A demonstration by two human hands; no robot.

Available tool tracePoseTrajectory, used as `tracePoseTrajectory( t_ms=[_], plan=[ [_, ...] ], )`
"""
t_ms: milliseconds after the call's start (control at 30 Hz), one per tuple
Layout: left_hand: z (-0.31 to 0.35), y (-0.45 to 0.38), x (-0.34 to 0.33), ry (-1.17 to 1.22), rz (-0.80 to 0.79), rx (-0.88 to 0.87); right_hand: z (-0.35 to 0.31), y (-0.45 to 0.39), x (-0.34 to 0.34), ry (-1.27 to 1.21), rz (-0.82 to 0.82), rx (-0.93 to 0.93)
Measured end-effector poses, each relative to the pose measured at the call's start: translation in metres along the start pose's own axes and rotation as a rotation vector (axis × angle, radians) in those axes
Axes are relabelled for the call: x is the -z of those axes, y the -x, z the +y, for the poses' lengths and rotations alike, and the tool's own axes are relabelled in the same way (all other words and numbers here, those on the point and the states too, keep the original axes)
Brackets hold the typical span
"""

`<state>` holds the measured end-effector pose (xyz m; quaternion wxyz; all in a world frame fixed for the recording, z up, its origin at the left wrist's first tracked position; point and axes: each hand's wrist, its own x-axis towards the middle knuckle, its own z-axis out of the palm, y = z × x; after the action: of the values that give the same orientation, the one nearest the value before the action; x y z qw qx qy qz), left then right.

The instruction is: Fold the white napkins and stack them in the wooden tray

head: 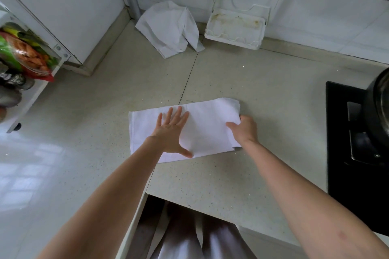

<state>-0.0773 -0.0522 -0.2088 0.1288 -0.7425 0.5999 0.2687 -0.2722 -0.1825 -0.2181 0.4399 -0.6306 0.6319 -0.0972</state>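
Centre of the frame: a white napkin [207,124] lies spread flat on the speckled bench [242,174], a long rectangle running left to right. The left hand [173,132] is planted palm-down on its left half, fingers [177,112] straight and fanned out, thumb stretched toward the near edge, pressing the cloth to the surface. Over on the right, the right hand [244,130] has the napkin's right end: thumb on top of the cloth, the other fingers curled at the edge, pinching it, and that end is lifted and curling a little off the bench.

Up at the top centre, against the tiled wall, a second white napkin [170,28] sits crumpled in a loose heap, well apart from the one under the hands. Just beside it to the right stands a white plastic rack [235,27], stained inside, leaning at the wall.

At the right edge there is a black gas hob [347,132] with a dark pot [379,107] on it, only partly in view. At the left edge, a white shelf unit [27,99] holds a bright green and red snack bag [27,52]. The wooden tray does not show in this view.
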Motion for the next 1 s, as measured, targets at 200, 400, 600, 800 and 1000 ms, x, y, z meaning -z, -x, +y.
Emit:
tracePoseTrajectory(
  t_ms=[200,400,600,800,1000],
  plan=[
    [0.018,-0.002,0.003,-0.057,-0.039,-0.010,0.030,-0.001,0.037,0.015,0.097,0.087],
    [0.054,-0.019,0.006,-0.050,-0.051,-0.049,0.048,0.004,0.066,0.083,0.221,0.147],
    [0.058,-0.021,0.006,0.134,-0.012,-0.095,0.028,0.012,0.073,-0.183,0.285,0.070],
    [0.005,0.021,0.011,1.774,0.179,0.370,-0.048,0.043,0.035,-0.379,0.204,0.195],
    [-0.045,0.055,-0.002,1.986,0.087,0.455,-0.088,0.088,-0.062,-0.163,-0.053,0.323]
  ],
)
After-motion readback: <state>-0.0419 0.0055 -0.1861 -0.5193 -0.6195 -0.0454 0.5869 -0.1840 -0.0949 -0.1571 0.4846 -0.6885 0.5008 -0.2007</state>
